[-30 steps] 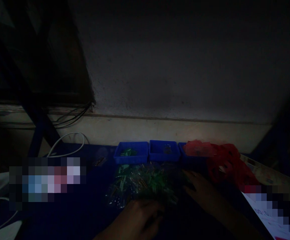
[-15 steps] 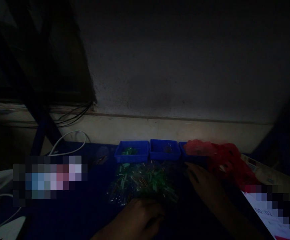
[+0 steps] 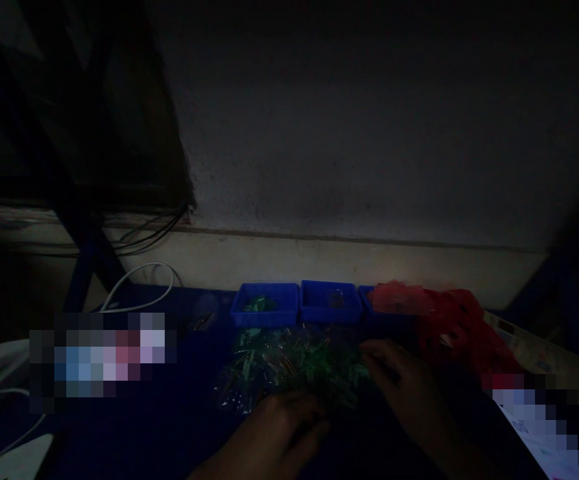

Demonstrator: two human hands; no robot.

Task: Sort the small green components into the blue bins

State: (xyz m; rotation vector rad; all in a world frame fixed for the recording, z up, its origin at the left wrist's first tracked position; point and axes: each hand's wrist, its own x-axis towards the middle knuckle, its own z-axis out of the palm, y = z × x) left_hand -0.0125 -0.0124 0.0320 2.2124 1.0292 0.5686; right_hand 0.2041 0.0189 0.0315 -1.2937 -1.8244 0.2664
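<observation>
A pile of small clear bags with green strips and thin metallic pieces lies on the dark blue table. My left hand is at the pile's near edge, its fingers curled together; dimness hides what they hold, if anything. At the right edge of the pile, my right hand has thumb and forefinger brought together beside clear and green material. Whether a bag is between them is too dark to make out. Behind the pile stand a blue tray with green pieces and another blue tray with small clear bags.
A third blue tray holds pink-red packets, with a red plastic bag beside it. One clear bag lies apart at left. A white cable loops near the wall. A lit screen shows at lower right.
My right hand has moved left and slightly down to the pile's right edge, its fingertips closing together. My left hand has stayed nearly in place. The view has shifted slightly.
</observation>
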